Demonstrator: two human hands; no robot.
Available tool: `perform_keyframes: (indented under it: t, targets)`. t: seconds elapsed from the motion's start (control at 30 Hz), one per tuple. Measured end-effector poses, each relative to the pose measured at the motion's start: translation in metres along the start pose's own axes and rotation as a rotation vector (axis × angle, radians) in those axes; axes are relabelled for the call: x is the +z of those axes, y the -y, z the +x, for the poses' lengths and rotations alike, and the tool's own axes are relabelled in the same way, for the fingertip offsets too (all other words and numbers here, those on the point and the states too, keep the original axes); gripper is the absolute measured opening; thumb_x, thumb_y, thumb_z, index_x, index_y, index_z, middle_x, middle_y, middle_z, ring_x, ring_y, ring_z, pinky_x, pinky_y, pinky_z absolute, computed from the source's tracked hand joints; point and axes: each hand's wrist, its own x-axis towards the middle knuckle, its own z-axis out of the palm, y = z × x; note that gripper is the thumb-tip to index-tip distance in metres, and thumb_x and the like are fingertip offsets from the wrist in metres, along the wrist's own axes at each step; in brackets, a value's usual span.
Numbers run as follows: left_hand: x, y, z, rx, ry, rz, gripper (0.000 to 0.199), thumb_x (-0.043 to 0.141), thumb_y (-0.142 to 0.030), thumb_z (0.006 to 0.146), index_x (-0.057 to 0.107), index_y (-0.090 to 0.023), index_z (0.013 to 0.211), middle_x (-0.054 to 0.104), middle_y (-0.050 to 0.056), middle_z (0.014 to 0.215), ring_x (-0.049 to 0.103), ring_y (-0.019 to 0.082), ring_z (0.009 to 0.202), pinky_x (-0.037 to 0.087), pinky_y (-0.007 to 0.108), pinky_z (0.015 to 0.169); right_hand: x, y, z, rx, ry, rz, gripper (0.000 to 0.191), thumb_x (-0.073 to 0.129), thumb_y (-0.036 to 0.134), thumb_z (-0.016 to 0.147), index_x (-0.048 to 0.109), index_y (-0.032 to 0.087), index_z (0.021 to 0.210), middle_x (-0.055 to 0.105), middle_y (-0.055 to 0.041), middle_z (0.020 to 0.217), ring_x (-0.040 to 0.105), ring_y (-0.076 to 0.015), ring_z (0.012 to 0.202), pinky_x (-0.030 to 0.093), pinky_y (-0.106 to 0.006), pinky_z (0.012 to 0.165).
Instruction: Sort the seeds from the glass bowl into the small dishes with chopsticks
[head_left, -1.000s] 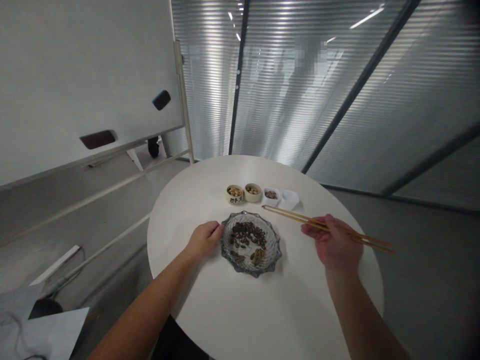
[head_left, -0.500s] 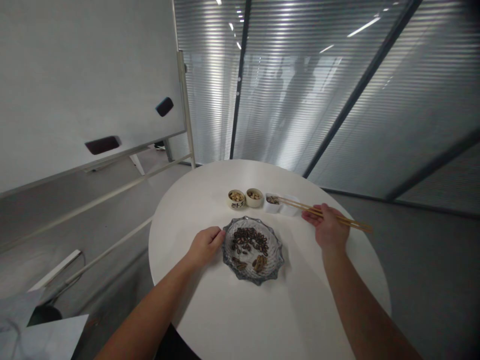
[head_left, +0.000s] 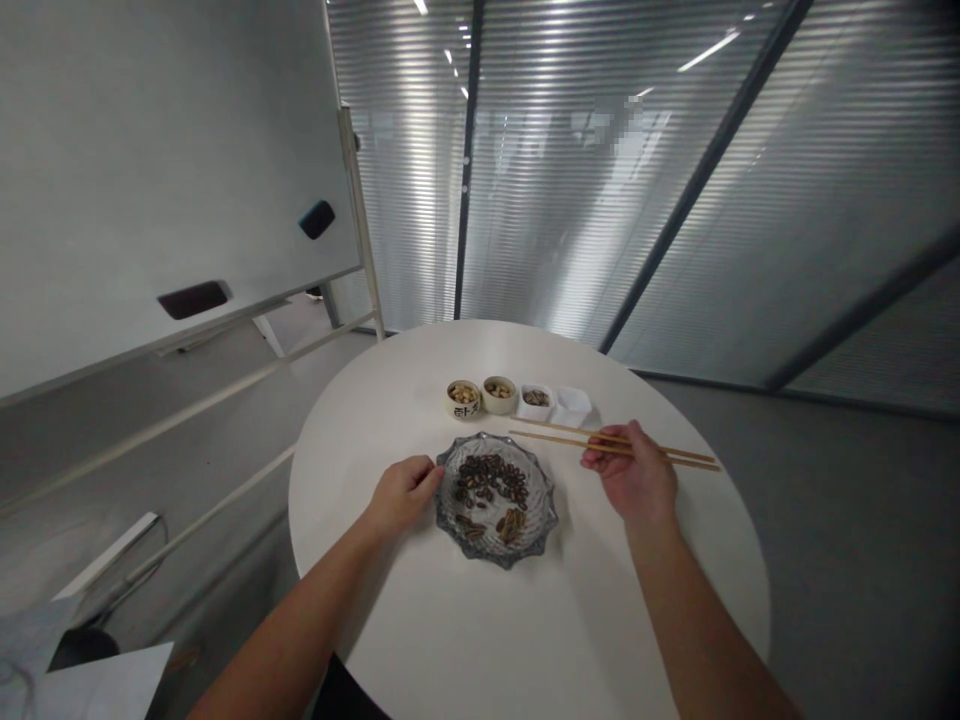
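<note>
**Two chopsticks (head_left: 555,440) in my right hand (head_left: 637,480), a glass bowl (head_left: 536,500) in my left hand (head_left: 405,492)**

The chopsticks are long, thin and yellow-brown. My right fingers pinch them past their middle, and the tips are a little bit apart. From that hand, the tips point to 9 o'clock. They hang near the bowl's far edge, between 12 and 1 o'clock on the bowl.

The bowl is see-through and gray, with a pointy edge like a star and lines in the glass. It sits on the round white table (head_left: 600,610), between my two hands. My left hand is at its 9 o'clock, with the thumb and curled fingers pinching the rim. My right hand is at its 3 o'clock, well apart from it.

Inside, lots of dark, shiny seeds (head_left: 491,478) fill the far part. A brown bunch (head_left: 511,526) lies at 5 o'clock, and a smaller brown bunch (head_left: 471,527) at 7.

Past the bowl, from about 11 to 1 o'clock, four little cups stand in a row: a round cup with black letters (head_left: 463,408), a plain round cup (head_left: 499,402), a white cup with seeds (head_left: 535,404) and another white cup (head_left: 573,408).
</note>
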Motion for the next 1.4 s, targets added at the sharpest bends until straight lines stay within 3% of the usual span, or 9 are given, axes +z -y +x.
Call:
perform_keyframes:
  t: [0.27,0.53,1.1,1.4]
  targets:
    - [-0.001,-0.008,-0.001,-0.053,0.000,0.046,0.031,0.053,-0.042,0.088,0.054,-0.019,0.067,0.052,-0.001,0.065,0.044,0.013,0.062,0.029,0.026,0.058,0.006,-0.002,-0.007,0.137,0.157,-0.039,0.050,0.069,0.066,0.083,0.073,0.017,0.072,0.071,-0.0039,0.060,0.063,-0.0164,0.041,0.053,-0.027,0.039]
    - [0.001,-0.021,-0.001,-0.128,-0.018,0.131,0.027,0.051,-0.033,0.086,0.052,-0.018,0.062,0.048,-0.001,0.060,0.044,0.013,0.060,0.024,0.027,0.058,0.011,-0.008,-0.011,0.175,0.148,-0.082,0.057,0.068,0.072,0.081,0.070,0.016,0.071,0.070,-0.0050,0.060,0.063,-0.0172,0.040,0.052,-0.028,0.038]
    - [0.011,-0.028,0.009,-0.143,-0.059,0.139,0.025,0.050,-0.030,0.083,0.056,-0.017,0.062,0.051,-0.001,0.058,0.046,0.013,0.059,0.025,0.026,0.058,0.002,-0.007,-0.008,0.155,0.143,-0.078,0.051,0.067,0.065,0.084,0.071,0.017,0.069,0.071,-0.0052,0.061,0.065,-0.0191,0.042,0.056,-0.031,0.041]
    - [0.015,-0.026,0.011,-0.160,-0.066,0.079,0.023,0.051,-0.030,0.081,0.057,-0.018,0.064,0.051,-0.001,0.058,0.047,0.013,0.060,0.026,0.026,0.057,0.009,-0.002,-0.017,0.150,0.176,-0.114,0.042,0.076,0.057,0.080,0.072,0.017,0.073,0.072,-0.0046,0.063,0.066,-0.0188,0.044,0.057,-0.031,0.043]
